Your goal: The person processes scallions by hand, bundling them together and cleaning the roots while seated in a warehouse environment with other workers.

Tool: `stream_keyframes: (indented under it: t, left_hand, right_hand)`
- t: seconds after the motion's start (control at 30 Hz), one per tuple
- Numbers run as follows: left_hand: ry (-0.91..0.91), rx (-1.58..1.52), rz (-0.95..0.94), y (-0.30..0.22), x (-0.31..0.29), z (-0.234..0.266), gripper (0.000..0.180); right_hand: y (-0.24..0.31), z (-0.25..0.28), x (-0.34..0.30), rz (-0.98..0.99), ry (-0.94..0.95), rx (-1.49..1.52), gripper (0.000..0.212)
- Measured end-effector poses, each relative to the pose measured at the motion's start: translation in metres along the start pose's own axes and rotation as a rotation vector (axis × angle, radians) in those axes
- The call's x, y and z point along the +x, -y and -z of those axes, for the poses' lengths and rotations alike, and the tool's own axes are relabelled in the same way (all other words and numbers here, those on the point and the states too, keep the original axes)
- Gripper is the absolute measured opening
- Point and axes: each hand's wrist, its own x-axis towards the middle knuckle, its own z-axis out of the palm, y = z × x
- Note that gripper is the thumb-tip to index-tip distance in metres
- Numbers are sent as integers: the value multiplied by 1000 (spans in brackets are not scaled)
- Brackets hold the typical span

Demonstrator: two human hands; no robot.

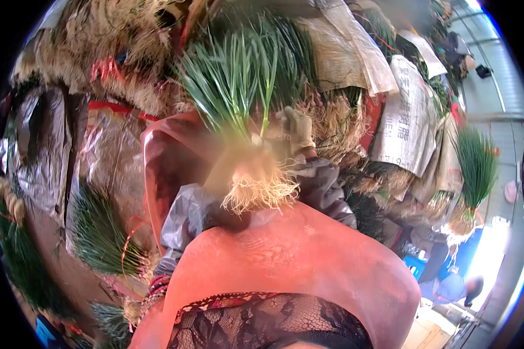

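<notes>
A bunch of scallions (230, 81) is raised in front of me, its green leaves pointing away and its pale roots (259, 189) hanging toward my lap. My left hand (224, 160) is closed around the white lower part, though a hazy smear covers most of its fingers. One stalk (266, 107) stands apart from the others on the bunch's right side. Just right of that stalk is my right hand (298, 129), in a pale glove, with its fingers partly bent. Blur hides whether it grips anything. Grey sleeves cover both forearms.
A reddish plastic apron (297, 250) covers my lap. More scallions with roots lie heaped ahead, partly under sacking (340, 49) and a white printed sack (407, 116). Tied bundles stand at left (102, 232) and right (474, 168). A person (451, 288) is at the lower right.
</notes>
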Motion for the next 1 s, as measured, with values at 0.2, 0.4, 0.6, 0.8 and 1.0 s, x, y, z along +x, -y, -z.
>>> stream_keyframes:
  t: [0.2,0.4,0.6,0.8,1.0]
  left_hand:
    - [-298,66,146,-2,7,45,48]
    - [-340,47,11,-17,-12,-22,19]
    - [-318,19,183,-31,32,-45,22]
    - [-364,151,73,12,37,82,18]
    - [-229,-22,-20,10,31,18,37]
  right_hand:
    - [17,101,-43,-385,382,321,28]
    - [-3,67,43,-484,30,73,33]
    - [-27,79,30,-977,-31,1693,14]
    - [47,98,2,-623,-31,1708,19]
    - [-22,48,23,-609,214,146,37]
